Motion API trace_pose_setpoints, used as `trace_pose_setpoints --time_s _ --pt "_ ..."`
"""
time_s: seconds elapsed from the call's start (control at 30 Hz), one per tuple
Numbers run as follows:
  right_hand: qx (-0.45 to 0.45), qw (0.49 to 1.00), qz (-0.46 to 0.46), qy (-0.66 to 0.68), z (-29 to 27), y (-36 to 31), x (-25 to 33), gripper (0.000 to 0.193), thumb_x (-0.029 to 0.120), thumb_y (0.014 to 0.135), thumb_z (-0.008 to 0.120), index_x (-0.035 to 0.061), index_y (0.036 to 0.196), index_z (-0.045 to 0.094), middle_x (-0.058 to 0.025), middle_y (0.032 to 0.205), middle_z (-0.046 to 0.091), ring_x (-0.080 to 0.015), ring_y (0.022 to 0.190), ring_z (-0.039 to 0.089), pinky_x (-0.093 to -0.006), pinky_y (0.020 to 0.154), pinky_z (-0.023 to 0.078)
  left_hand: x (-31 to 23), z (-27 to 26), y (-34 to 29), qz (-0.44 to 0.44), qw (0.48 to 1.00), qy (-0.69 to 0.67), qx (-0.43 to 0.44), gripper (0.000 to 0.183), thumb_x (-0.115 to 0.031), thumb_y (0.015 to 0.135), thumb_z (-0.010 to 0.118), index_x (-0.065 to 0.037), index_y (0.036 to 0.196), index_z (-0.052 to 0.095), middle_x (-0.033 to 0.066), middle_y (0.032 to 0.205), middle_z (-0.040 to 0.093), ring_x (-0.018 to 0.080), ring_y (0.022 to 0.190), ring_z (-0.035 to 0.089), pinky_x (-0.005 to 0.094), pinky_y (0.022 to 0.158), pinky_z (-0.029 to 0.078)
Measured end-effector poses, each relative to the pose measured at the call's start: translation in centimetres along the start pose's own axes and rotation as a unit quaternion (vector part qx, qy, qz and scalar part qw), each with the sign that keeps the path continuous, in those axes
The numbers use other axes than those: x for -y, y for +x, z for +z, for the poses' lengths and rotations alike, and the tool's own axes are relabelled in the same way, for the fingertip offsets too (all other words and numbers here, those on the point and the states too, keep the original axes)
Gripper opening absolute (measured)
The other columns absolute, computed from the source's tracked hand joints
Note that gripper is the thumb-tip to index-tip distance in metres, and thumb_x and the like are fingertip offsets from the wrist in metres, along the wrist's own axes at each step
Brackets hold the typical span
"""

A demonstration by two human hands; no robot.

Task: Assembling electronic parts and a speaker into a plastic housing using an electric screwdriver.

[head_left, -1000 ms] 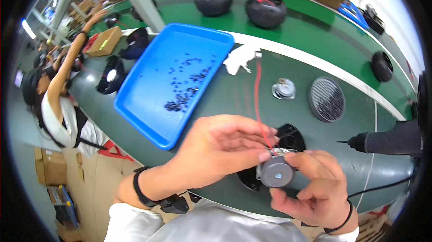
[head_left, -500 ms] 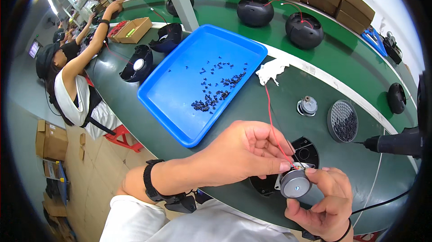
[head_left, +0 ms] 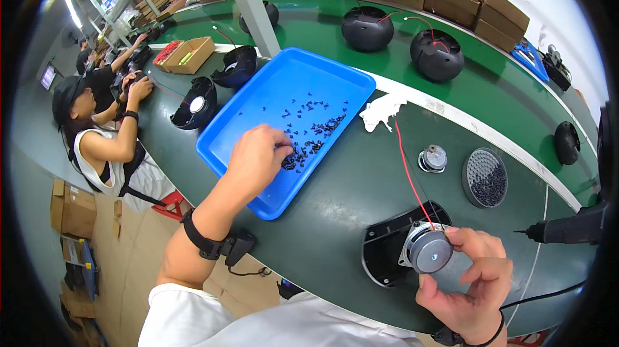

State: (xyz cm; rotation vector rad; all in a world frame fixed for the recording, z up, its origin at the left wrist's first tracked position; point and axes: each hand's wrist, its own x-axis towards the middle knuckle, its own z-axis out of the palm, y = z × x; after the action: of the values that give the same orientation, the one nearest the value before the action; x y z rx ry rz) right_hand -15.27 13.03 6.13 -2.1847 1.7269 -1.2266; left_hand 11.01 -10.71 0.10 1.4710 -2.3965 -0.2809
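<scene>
My left hand (head_left: 259, 157) reaches into the blue tray (head_left: 271, 208), its fingertips pinched down at the pile of small black screws (head_left: 312, 147); whether a screw is between them is hidden. In my right hand (head_left: 474, 276), thumb and fingers grip the round grey magnet of a speaker (head_left: 431, 251). A red wire (head_left: 411, 169) and a thin black one run up from the speaker. Beneath it lies a black curved plastic shell (head_left: 380, 250), open side up, with the speaker over its middle.
A second small speaker (head_left: 432, 158) and a round grey dish of black screws (head_left: 485, 178) lie right of a white crumpled cloth (head_left: 383, 112). An electric screwdriver (head_left: 561, 228) juts in from the right. Black housings (head_left: 437, 55) stand on the green conveyor (head_left: 309, 15). A co-worker (head_left: 106, 134) sits at left.
My left hand has left the speaker and wires and moved up-left to the screws in the tray. My right hand still holds the speaker. The co-worker's raised arm has come down.
</scene>
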Motion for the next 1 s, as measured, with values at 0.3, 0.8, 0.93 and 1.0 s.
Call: trace_pose_setpoints --time_s 0.3,0.8,0.93,1.0 --pt "-0.096 0.995 0.004 0.041 1.4 1.2 -1.3 0.041 0.008 0.054 0.086 0.0078 0.074 0.051 -0.0164 0.107 0.068 -0.0285 0.074 0.064 -0.0347 0.069 0.051 0.8 0.1 0.7 0.043 0.999 -0.01 0.008 0.011 -0.011 0.079 0.067 -0.002 0.085 0.066 0.0138 0.086 0.064 0.0281 0.073 0.06 0.0377 0.07 0.048" --pt "-0.008 0.998 -0.021 -0.051 -0.1 1.6 -0.6 0.056 0.007 0.064 0.086 0.0086 0.093 0.038 -0.0198 0.108 0.066 -0.0268 0.087 0.066 -0.0357 0.08 0.051 -10.9 -3.2 -6.5 -0.049 0.752 -0.635 0.17 0.017 -0.007 0.086 0.071 0.001 0.097 0.061 0.0137 0.092 0.067 0.0181 0.079 0.068 0.0258 0.064 0.055" --pt "-0.016 0.999 -0.022 -0.033 0.0 1.6 -0.5 0.056 0.008 0.064 0.086 0.0087 0.094 0.039 -0.0194 0.108 0.067 -0.0268 0.088 0.067 -0.036 0.08 0.05 -13.2 -1.3 -7.7 0.005 0.656 -0.734 0.179 0.012 -0.005 0.09 0.066 0.002 0.098 0.061 0.0202 0.11 0.063 0.0252 0.105 0.064 0.0324 0.083 0.057" --pt "-0.02 0.999 -0.029 -0.021 0.1 1.5 -0.6 0.054 0.007 0.064 0.086 0.009 0.092 0.04 -0.0196 0.108 0.066 -0.0273 0.087 0.066 -0.0359 0.08 0.05 -13.6 -1.0 -7.8 0.003 0.601 -0.766 0.228 0.011 -0.005 0.09 0.065 0.001 0.099 0.061 0.021 0.114 0.061 0.0269 0.111 0.061 0.0357 0.089 0.055"
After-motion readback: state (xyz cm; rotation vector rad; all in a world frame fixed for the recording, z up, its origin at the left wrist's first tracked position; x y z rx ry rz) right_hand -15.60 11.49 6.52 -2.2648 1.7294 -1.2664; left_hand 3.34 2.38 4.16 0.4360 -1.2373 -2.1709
